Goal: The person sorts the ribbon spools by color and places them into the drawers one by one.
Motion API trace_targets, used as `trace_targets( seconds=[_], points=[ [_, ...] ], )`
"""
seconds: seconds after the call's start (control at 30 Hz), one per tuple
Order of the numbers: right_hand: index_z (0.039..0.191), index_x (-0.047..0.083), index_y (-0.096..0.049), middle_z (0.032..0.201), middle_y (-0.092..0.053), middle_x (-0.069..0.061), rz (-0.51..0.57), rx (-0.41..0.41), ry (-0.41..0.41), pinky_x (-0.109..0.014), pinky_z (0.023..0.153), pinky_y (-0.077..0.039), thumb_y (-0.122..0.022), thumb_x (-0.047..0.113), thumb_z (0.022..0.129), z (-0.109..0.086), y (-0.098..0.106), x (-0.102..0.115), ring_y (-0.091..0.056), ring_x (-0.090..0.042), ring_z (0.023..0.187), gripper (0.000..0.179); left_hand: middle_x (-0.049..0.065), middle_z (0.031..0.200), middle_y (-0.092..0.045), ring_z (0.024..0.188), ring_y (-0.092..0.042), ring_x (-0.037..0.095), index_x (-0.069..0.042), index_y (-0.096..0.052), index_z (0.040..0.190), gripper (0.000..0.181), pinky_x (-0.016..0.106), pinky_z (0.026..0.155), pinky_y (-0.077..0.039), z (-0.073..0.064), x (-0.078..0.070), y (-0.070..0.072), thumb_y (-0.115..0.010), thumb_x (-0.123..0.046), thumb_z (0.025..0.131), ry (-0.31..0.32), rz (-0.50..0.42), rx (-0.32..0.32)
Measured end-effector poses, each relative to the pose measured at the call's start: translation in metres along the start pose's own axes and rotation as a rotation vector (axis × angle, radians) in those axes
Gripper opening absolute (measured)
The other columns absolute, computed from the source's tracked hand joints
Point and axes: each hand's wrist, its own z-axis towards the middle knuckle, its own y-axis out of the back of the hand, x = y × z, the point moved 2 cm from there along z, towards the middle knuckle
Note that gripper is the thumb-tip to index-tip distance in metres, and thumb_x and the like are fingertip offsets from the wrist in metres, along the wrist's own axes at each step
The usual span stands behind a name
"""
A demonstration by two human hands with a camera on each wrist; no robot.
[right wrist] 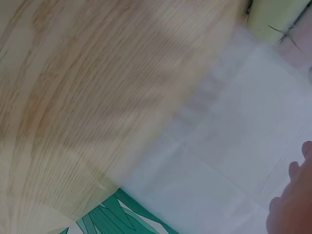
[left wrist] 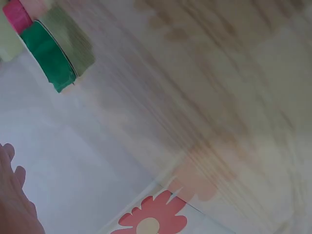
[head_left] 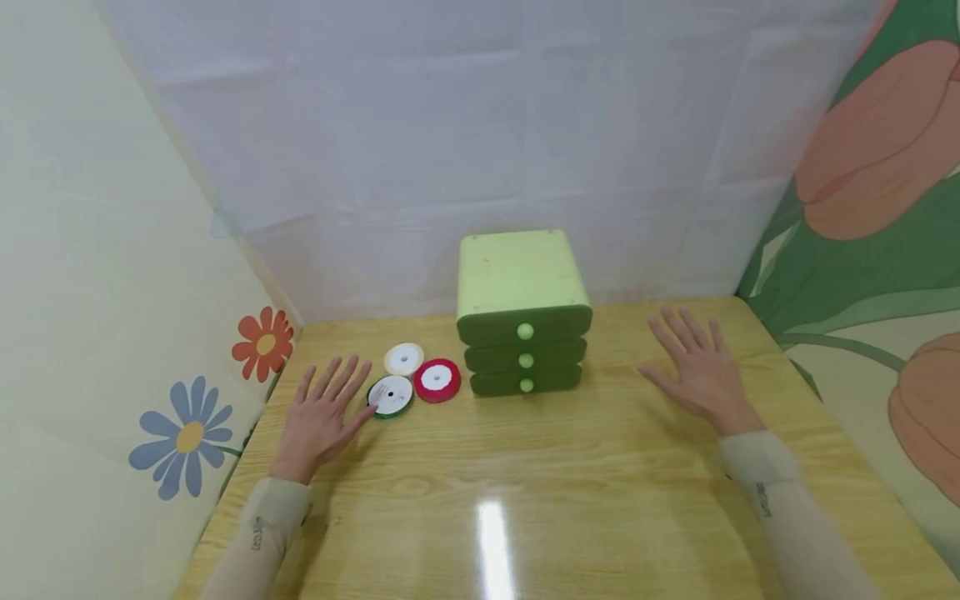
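My left hand is spread with straight fingers over the left of the table, palm down. Its thumb reaches the edge of a green ribbon spool with a white label; whether it touches cannot be told. A cream ribbon spool and a red ribbon spool lie flat close to the green one. On the right, my right hand is spread too, holding nothing. Between the hands stands a small green cabinet of three drawers with round knobs, all closed. In the left wrist view the green spool shows at the upper left.
The wooden table has a bright light reflection near its front. White cloth hangs behind the cabinet. Flower-patterned panels flank the table, with a blue flower on the left and large pink shapes on the right.
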Motion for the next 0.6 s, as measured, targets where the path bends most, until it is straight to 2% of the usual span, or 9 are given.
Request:
trace_targets(
  seconds=[0.1,0.2,0.3,0.43,0.6],
  points=[
    [0.167,0.021,-0.020,0.174,-0.016,-0.011,0.019,0.017,-0.006,-0.057,0.131,0.008,-0.050,0.062,0.102,0.003,0.000,0.003,-0.013,-0.036,0.160,0.083,0.007,0.170,-0.032,0.156,-0.028,0.035,-0.027,-0.025,0.166,0.081,0.058,0.130,-0.011,0.003,-0.002,-0.001,-0.060,-0.055,0.098,0.002,-0.016,0.000],
    [0.167,0.020,-0.022,0.174,-0.016,-0.009,0.028,0.026,-0.010,-0.061,0.130,0.003,-0.053,0.059,0.102,0.007,0.001,0.007,-0.015,-0.037,0.159,0.082,0.006,0.170,-0.031,0.155,-0.030,0.035,-0.028,-0.022,0.167,0.082,0.059,0.128,-0.015,0.007,-0.005,0.000,-0.061,-0.052,0.099,0.008,-0.041,-0.005],
    [0.166,0.019,-0.023,0.173,-0.019,-0.010,0.041,0.038,-0.009,-0.062,0.130,-0.001,-0.055,0.057,0.101,0.013,0.003,0.014,-0.017,-0.038,0.159,0.082,0.007,0.170,-0.032,0.154,-0.032,0.036,-0.027,-0.021,0.167,0.081,0.060,0.126,-0.021,0.018,-0.010,0.003,-0.063,-0.047,0.100,0.015,-0.101,-0.020],
    [0.164,0.014,-0.031,0.167,-0.033,-0.016,0.120,0.004,0.001,-0.063,0.128,-0.015,-0.061,0.050,0.100,0.021,0.006,0.027,-0.029,-0.041,0.153,0.079,0.009,0.169,-0.033,0.152,-0.035,0.038,-0.022,-0.023,0.167,0.081,0.062,0.123,-0.030,0.045,-0.020,0.014,-0.066,-0.038,0.101,0.004,-0.225,-0.059],
    [0.160,0.012,-0.037,0.156,-0.047,-0.022,0.377,0.003,-0.085,-0.067,0.117,-0.034,-0.063,0.041,0.102,0.031,0.011,0.051,-0.044,-0.045,0.140,0.070,0.008,0.171,-0.030,0.152,-0.034,0.037,-0.023,-0.022,0.167,0.079,0.062,0.120,-0.035,0.088,-0.035,0.026,-0.066,-0.034,0.102,-0.034,-0.387,-0.114]
  ],
)
